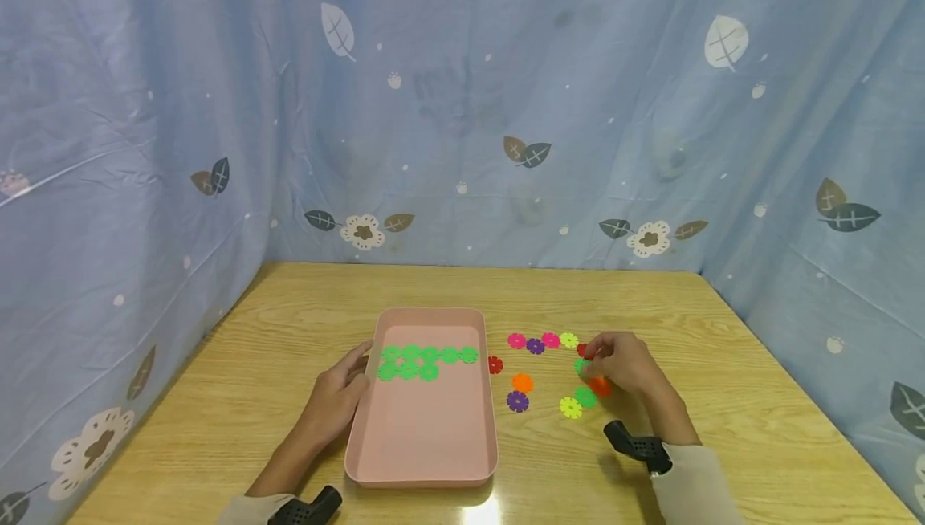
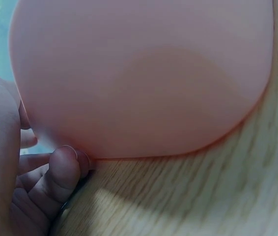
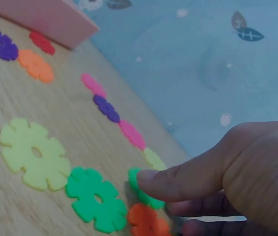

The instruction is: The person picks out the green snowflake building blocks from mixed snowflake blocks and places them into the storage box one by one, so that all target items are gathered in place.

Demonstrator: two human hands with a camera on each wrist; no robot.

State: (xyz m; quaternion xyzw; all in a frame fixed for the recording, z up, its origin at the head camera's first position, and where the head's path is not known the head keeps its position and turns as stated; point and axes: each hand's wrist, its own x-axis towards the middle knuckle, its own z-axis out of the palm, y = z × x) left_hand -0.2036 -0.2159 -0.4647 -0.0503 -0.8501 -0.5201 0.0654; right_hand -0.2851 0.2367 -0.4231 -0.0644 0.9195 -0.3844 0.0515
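My left hand [image 1: 338, 396] grips the left side of a pink rectangular tray [image 1: 426, 453], its fingertips along the outer wall and rim. In the left wrist view those curled fingers [image 2: 63, 169] touch the tray's lower edge [image 2: 144, 123]. Inside the tray lie several green flower-shaped plastic discs [image 1: 410, 370] in two rows. To the right, my right hand [image 1: 627, 364] pinches another green flower disc [image 3: 151, 196], thumb [image 3: 178, 182] on top; the other fingertips are partly hidden. An orange-red disc [image 3: 146, 221] and a second green disc [image 3: 97, 199] lie close beneath that hand.
Loose flower discs lie on the wooden table [image 1: 318, 292] right of the tray: pink [image 1: 516, 340], purple [image 1: 517, 401], orange [image 1: 523, 383], yellow [image 1: 571, 407] and red [image 1: 495, 364]. A blue patterned curtain [image 1: 462, 107] surrounds the table's back and sides.
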